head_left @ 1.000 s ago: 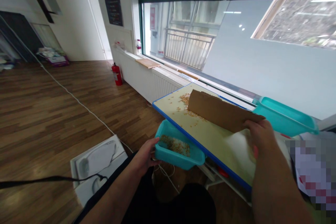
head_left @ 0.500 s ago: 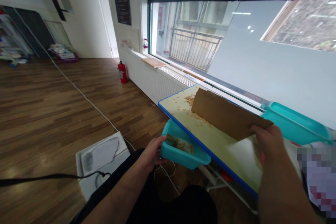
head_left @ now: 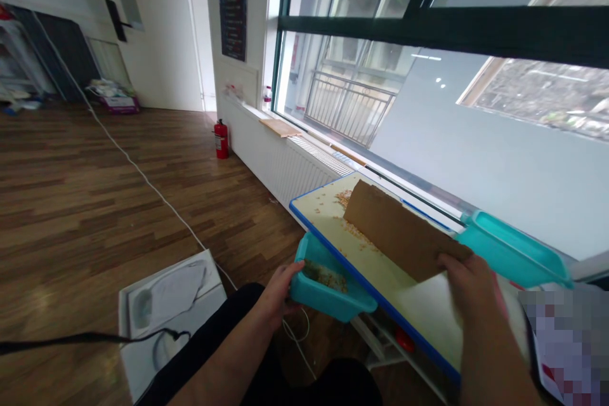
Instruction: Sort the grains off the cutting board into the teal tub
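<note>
My left hand (head_left: 278,290) grips the near end of a teal plastic bin (head_left: 328,288) held just below the blue edge of a pale table (head_left: 380,269). Tan grains lie in the bin. My right hand (head_left: 469,285) holds the near end of a brown cardboard sheet (head_left: 397,231) that stands on edge across the tabletop. Scattered grains (head_left: 349,219) lie on the table along the cardboard's left side and at its far end.
A second teal bin (head_left: 511,250) sits at the table's right by the window. A white radiator (head_left: 285,162) runs below the sill, with a red fire extinguisher (head_left: 221,139) beside it. A white box (head_left: 166,304) and a white cable (head_left: 143,174) lie on the wooden floor.
The view has tilted up and shifted. Both hands keep their grips, and the cardboard and the bin stay in about the same place on the table.
</note>
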`<state>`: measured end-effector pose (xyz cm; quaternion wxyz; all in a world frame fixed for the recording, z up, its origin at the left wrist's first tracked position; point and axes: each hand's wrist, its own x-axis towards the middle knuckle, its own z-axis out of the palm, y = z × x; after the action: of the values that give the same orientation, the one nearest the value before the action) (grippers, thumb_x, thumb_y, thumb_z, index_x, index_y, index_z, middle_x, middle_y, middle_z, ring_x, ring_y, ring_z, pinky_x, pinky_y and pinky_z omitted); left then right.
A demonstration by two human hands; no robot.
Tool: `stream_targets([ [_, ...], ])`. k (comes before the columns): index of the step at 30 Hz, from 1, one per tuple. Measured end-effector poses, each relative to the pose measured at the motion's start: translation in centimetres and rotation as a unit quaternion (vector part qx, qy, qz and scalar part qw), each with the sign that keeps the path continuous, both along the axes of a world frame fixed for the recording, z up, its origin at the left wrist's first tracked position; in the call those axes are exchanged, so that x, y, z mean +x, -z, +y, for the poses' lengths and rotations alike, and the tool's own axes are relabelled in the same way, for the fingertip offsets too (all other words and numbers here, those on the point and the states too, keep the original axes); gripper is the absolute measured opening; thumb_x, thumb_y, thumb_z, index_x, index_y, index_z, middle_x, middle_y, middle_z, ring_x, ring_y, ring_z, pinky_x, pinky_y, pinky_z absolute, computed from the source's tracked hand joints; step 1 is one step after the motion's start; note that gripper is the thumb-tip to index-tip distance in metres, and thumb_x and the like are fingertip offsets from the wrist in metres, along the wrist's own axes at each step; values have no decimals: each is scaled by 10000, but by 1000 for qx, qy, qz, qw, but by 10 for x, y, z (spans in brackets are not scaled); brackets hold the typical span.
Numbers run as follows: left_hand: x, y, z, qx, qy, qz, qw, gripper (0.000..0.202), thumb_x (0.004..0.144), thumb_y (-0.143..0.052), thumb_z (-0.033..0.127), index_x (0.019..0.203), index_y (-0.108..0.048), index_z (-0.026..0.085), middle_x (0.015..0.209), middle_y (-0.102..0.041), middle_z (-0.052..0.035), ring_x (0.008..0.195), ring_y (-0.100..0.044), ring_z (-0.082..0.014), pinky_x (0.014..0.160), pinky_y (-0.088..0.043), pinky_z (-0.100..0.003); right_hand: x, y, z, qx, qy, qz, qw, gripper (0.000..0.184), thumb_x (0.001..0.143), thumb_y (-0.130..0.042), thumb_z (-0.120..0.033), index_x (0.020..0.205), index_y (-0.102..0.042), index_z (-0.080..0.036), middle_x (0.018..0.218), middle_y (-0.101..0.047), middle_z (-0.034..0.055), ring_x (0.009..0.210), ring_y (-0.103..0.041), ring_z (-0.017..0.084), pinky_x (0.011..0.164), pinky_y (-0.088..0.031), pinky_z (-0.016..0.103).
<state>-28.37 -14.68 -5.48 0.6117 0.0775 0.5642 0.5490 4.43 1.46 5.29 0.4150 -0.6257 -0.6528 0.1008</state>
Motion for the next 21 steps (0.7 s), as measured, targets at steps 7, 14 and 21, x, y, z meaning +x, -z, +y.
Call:
stream_targets([
  [7, -3, -2, -1, 8, 7, -6, 1000, 449, 840, -667, 550, 1148, -577, 237, 1092, -594, -97, 912, -617, -244, 694, -550, -362, -27, -17, -29, -53, 8, -15, 998, 250, 554, -564, -477, 493, -606, -238, 485, -589, 50, 606, -623, 266, 537, -430, 333],
  [14, -10, -3, 0, 16, 4, 10, 1000, 465, 829, -661, 576, 1123, -571, 227, 1077, -594, -99, 945, -607, -266, 668, -523, -354, -47, -16, -59, -23, 3, -98, 995, 368, 638, -497, -494, 626, -728, -208, 519, -641, 70, 605, -659, 281, 566, -444, 354],
  [21, -4, 0, -1, 24, 5, 0, 1000, 585, 815, -682, 562, 1265, -506, 232, 1200, -583, -123, 1042, -596, -286, 709, -520, -368, -64, -20, -83, -13, 5, -155, 988, 463, 693, -459, -477, 796, -802, -183, 635, -712, 95, 701, -701, 295, 623, -472, 356],
])
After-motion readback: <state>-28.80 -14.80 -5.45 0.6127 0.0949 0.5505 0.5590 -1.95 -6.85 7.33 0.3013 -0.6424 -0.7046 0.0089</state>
